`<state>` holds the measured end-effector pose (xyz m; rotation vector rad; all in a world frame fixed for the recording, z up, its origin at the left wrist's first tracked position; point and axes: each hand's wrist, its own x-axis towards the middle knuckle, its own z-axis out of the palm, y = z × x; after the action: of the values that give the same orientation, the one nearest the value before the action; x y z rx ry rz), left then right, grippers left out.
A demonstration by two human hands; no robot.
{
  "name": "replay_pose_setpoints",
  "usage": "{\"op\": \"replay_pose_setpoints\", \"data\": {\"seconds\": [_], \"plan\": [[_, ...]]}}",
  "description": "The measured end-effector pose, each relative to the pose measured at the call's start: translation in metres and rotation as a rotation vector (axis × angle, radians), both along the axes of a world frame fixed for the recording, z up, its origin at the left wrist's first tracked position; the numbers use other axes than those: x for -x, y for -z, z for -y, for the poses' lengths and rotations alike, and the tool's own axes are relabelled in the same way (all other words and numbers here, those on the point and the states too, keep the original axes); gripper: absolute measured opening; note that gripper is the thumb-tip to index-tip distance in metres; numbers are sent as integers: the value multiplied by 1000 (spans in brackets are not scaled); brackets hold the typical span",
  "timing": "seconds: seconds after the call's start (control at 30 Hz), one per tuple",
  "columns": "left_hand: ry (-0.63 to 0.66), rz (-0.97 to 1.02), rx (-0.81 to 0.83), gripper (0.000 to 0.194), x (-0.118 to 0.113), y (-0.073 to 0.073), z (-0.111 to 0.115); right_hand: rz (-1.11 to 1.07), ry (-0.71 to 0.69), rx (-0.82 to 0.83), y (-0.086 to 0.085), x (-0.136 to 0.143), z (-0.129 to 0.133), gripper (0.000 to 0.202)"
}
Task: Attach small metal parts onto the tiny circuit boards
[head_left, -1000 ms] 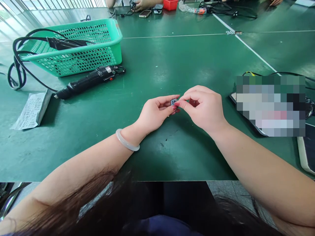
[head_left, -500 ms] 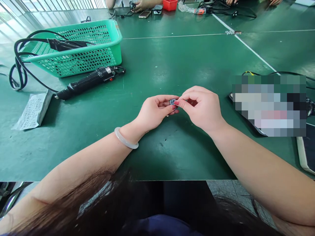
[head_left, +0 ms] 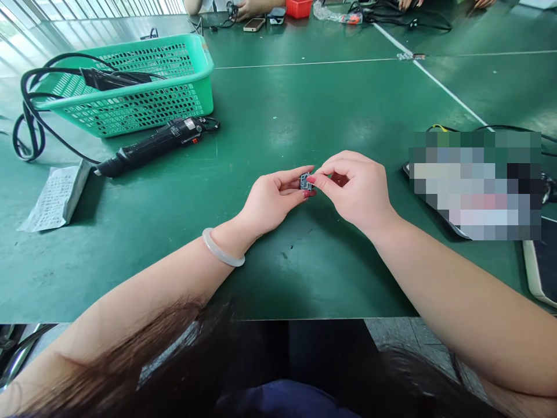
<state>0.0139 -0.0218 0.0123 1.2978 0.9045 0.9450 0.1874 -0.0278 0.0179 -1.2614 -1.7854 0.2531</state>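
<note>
Above the green table, near the middle of the view, a small dark grey part (head_left: 305, 182) with pale edges sits between my two hands. My left hand (head_left: 270, 200) has its thumb and fingers around the part, thumb below and fingers above and behind. From the right, my right hand (head_left: 359, 188) pinches the part's right side between thumb and index finger. Its fingertips cover that side, so I cannot see whether something smaller is in the pinch. A white bangle (head_left: 221, 249) circles my left wrist.
On the left lie a black electric screwdriver (head_left: 152, 145), a folded paper with writing (head_left: 54, 200) and a green basket (head_left: 143, 110) with cables. A blurred-out item (head_left: 474, 191) and a pale-edged device (head_left: 537, 273) are on the right. Other people's hands (head_left: 252, 8) work across the green table (head_left: 270, 139).
My left thumb has slid down off the face of the small part, so more of it shows. My right hand keeps its pinch in nearly the same place.
</note>
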Motion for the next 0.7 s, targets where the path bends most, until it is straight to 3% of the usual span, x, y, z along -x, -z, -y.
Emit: {"op": "replay_pose_setpoints", "data": {"seconds": [0.37,0.7], "plan": [[-25,-2,-15,43,-1,0,1,44,9,-99,2,1,2,16],[-11,52,28,25,-3,-7,1,28,-28,10,-2,-1,3,20]]}}
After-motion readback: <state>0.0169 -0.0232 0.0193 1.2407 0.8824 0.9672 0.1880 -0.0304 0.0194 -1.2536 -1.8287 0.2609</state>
